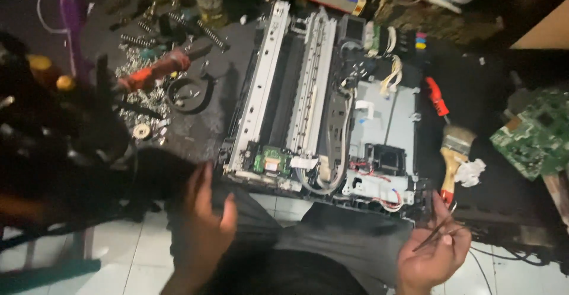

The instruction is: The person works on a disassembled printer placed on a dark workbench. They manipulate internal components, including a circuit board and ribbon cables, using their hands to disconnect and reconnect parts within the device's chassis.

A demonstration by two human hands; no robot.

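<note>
Head cam: right hand [432,258] pinches slim tweezers [437,231] near the opened printer's [320,105] front-right corner; left hand [204,218] open, fingers spread, empty, just off the front-left corner by the small green circuit board [271,161]; printer sits mid-bench, covers off, rails and tubing exposed. Judgement: steady the chassis w/ the free hand, bring tweezer tips in low toward the red-and-white wiring [379,179], avoid snagging tubes. Paintbrush [455,153] and red-handled screwdriver [437,96] lie right; loose screws [142,102] left.
</note>
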